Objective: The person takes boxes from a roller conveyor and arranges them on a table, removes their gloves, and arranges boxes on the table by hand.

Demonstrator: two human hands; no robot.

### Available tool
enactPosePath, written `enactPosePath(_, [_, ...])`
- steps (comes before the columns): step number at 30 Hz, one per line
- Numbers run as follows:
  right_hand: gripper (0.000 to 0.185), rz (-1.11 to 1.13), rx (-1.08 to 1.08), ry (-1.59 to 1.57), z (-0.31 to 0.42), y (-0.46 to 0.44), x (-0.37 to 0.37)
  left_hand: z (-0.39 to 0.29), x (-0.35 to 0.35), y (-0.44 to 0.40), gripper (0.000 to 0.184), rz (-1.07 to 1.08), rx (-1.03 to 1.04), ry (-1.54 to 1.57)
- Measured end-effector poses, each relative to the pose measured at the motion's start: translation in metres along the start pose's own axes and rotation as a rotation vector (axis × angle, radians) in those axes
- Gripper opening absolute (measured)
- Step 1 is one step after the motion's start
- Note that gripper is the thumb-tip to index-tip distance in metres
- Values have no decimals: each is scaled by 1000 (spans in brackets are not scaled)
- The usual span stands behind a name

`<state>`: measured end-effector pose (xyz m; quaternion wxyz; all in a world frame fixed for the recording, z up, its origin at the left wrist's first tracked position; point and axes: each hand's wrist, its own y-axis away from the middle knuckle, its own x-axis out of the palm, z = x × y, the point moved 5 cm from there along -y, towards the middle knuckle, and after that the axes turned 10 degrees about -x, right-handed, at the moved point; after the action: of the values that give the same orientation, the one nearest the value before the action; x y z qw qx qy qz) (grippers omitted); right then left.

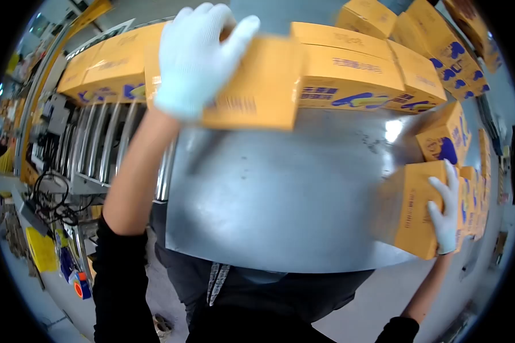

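Note:
My left hand, in a white glove, is at the far left of the metal table. It grips a yellow carton from above, fingers past its far edge and thumb to the right. Motion blurs this carton, and a dark shadow lies on the metal in front of it. At the table's right edge, my right hand, also gloved, lies with spread fingers against another yellow carton. The left part of that carton is smeared.
Yellow cartons with purple print line the table's far edge. More cartons stand on the right, and a stack rises at the far right. On the left, a roller conveyor bears further cartons. Black cables hang beside it.

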<state>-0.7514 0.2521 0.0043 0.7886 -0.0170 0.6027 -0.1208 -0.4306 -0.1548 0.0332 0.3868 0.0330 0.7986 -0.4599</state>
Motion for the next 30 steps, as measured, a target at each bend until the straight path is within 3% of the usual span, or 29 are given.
enactPosePath(2, [39, -58, 54, -67, -13, 7, 4, -21, -52, 72, 25, -103, 190, 243])
enactPosePath(3, [36, -90, 113, -125, -15, 10, 6, -27, -82, 92, 20, 86, 198, 84])
enactPosePath(5, [34, -119, 81, -1, -7, 7, 22, 2, -86, 113, 30, -153, -17, -223])
enactPosePath(7, [36, -345, 137, -89, 50, -6, 31, 33, -64, 150, 47, 168, -406, 418])
enactPosePath(8, [38, -331, 7, -115, 98, -32, 34, 28, -67, 149, 54, 168, -395, 291])
enactPosePath(10, [44, -355, -221, -389, 173, -74, 46, 23, -73, 151, 54, 244, -413, 334])
enactPosePath(12, [51, -316, -408, -273, 190, -102, 68, 26, -76, 165, 54, 285, -400, 405])
enactPosePath(14, [55, -271, -349, -380, 186, -127, 104, 31, -72, 166, 54, 325, -337, 556])
enactPosePath(15, [59, -226, -407, -182, 191, -125, 113, 24, -74, 171, 56, 414, -412, 629])
enactPosePath(18, [64, -199, -266, -207, 216, -85, 109, 11, -69, 182, 56, 480, -469, 659])
enactPosePath(20, [67, -178, -162, -147, 239, -27, 103, 5, -48, 198, 56, 472, -568, 1164])
enactPosePath(21, [68, -138, -126, -103, 249, -5, 94, -10, -41, 201, 54, 473, -518, 933])
enactPosePath(22, [69, 99, 30, -70, 263, 9, 78, -30, -28, 202, 50, 397, -400, 832])
enactPosePath(23, [69, 110, 36, -64, 260, 15, 78, -54, -14, 204, 47, 328, -286, 726])
enactPosePath(25, [68, -192, -366, 297, 273, 31, 62, -114, -5, 199, 45, 488, -405, 671])
enactPosePath(26, [68, -146, -388, 129, 274, 29, 65, -139, 18, 196, 44, 617, -385, 657])
enactPosePath(27, [68, -129, -387, 203, 276, 36, 76, -152, 40, 193, 43, 734, -363, 638])
enactPosePath(29, [71, -113, -354, 114, 283, 45, 76, -159, 52, 207, 42, 693, -150, 507])
enactPosePath(30, [72, -80, -334, 60, 285, 50, 80, -151, 57, 214, 34, 641, -179, 540])
